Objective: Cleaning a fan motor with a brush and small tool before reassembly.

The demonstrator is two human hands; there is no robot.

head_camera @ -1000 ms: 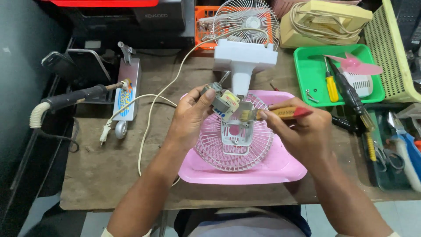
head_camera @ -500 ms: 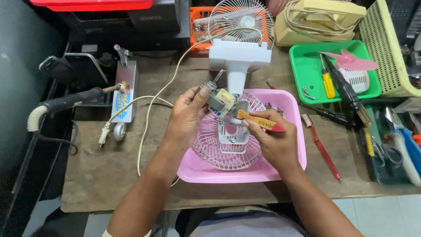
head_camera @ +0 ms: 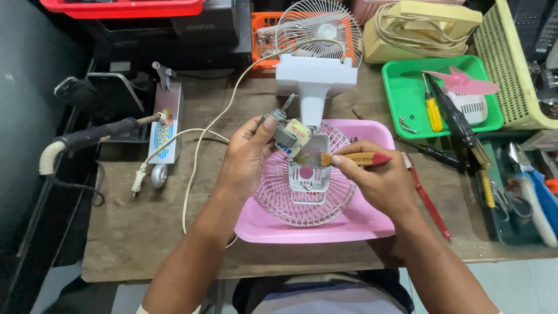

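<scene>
In the head view, a small fan motor [head_camera: 289, 135] is pinched between the thumb and fingers of the left hand [head_camera: 247, 156], held above a pink fan grille [head_camera: 279, 192] that lies in a pink tray [head_camera: 372, 224] on the worktop [head_camera: 145, 232]. A brush with a yellow and red handle [head_camera: 349, 159] is gripped by the closed fingers of the right hand [head_camera: 378, 183], its bristles touching the motor. A white fan stand [head_camera: 315, 81] is seen just behind, and a green tray [head_camera: 407, 87] of tools to the right.
</scene>
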